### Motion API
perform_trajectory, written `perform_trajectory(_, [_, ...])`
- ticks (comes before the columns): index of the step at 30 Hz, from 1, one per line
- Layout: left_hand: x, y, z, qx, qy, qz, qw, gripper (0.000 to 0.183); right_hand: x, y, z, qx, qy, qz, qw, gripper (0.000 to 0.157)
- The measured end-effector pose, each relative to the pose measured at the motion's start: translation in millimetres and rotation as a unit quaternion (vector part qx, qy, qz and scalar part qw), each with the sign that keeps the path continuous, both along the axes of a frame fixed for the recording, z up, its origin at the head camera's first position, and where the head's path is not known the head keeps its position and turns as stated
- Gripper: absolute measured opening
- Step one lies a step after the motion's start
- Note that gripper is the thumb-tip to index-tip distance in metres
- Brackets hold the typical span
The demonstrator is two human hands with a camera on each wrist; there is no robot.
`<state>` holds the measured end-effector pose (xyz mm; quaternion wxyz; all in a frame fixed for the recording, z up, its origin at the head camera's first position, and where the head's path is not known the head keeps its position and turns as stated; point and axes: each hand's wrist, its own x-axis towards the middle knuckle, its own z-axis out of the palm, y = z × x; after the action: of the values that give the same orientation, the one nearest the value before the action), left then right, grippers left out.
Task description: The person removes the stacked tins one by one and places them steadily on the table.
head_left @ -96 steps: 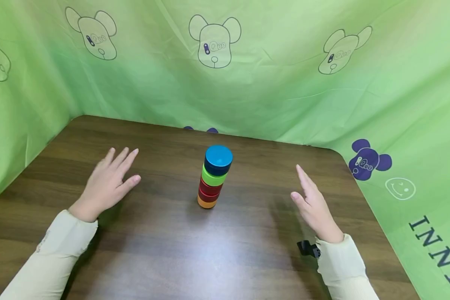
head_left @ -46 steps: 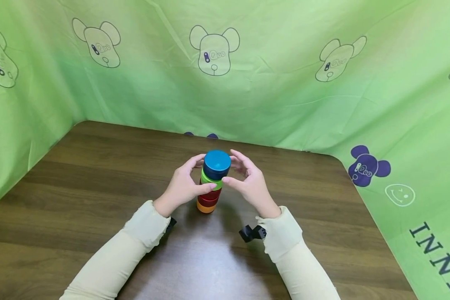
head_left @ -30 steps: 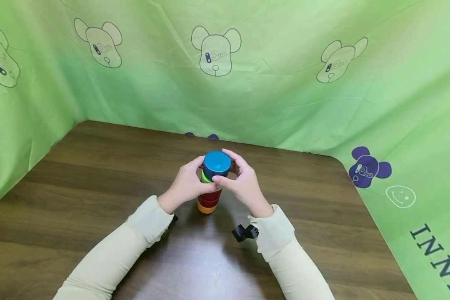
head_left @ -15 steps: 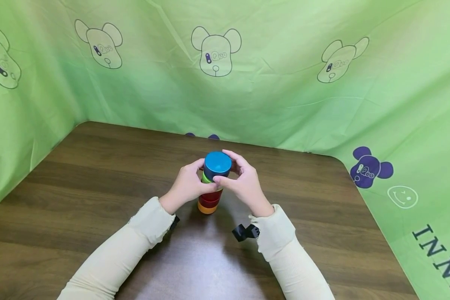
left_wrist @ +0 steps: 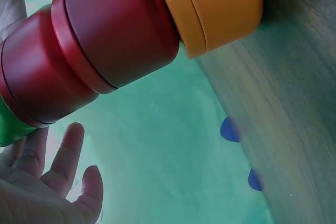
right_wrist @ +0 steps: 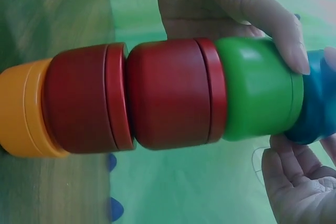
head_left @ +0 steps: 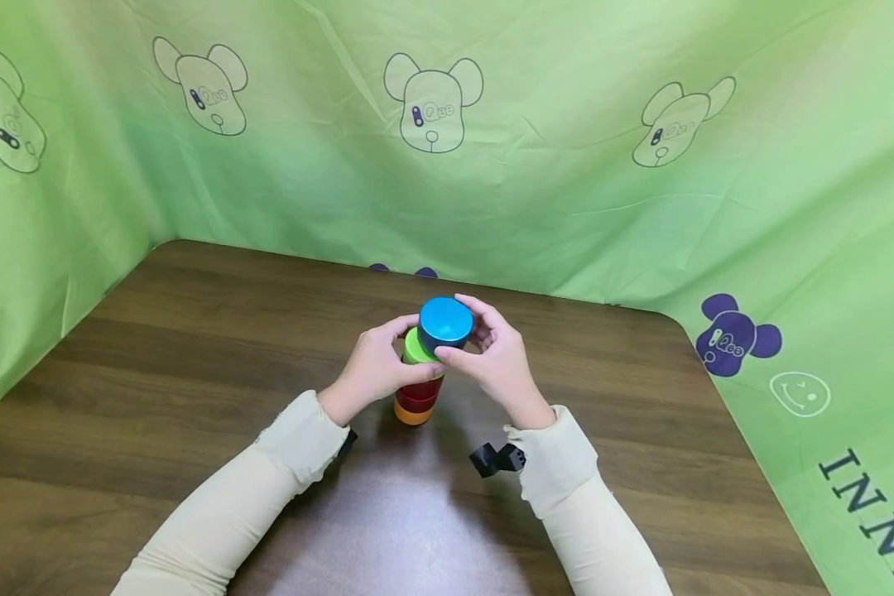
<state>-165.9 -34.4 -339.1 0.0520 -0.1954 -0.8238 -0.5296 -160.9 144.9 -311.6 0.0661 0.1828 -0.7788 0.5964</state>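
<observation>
A column of small lidded jars stands on the wooden table: an orange jar (head_left: pixel 411 411) at the bottom, two dark red jars (right_wrist: pixel 170 95) above it, then a green jar (head_left: pixel 415 348). My left hand (head_left: pixel 371 364) grips the green jar from the left, thumb on the near side and fingers behind. My right hand (head_left: pixel 502 364) holds a blue jar (head_left: pixel 445 321) by its side, between thumb and fingers. The blue jar is offset to the right of the green one, whose top partly shows. Whether the two still touch, I cannot tell.
The brown table (head_left: pixel 194 348) runs up to a green cloth (head_left: pixel 551 190) with cartoon bear heads, which hangs at the back and sides. A black wrist mount (head_left: pixel 497 459) sticks out from the right sleeve.
Both hands came in from the sides to the jars and took hold. In the last half second the right hand shifted the blue jar rightward off the green one; the left hand stayed put.
</observation>
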Motion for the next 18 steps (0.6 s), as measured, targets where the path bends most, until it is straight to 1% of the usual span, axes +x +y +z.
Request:
perform_trajectory(10, [-1.2,1,1.4,-0.008,0.0,0.007,0.9999,0.056,-0.8,9,2.1,0.002,0.013,-0.01,1.0,0.065])
perform_trajectory(18, [-0.5,1,2.3,-0.008,-0.015,0.007,0.9998,0.055,-2.5,23,-3.2,-0.014,0.017,-0.013,1.0,0.064])
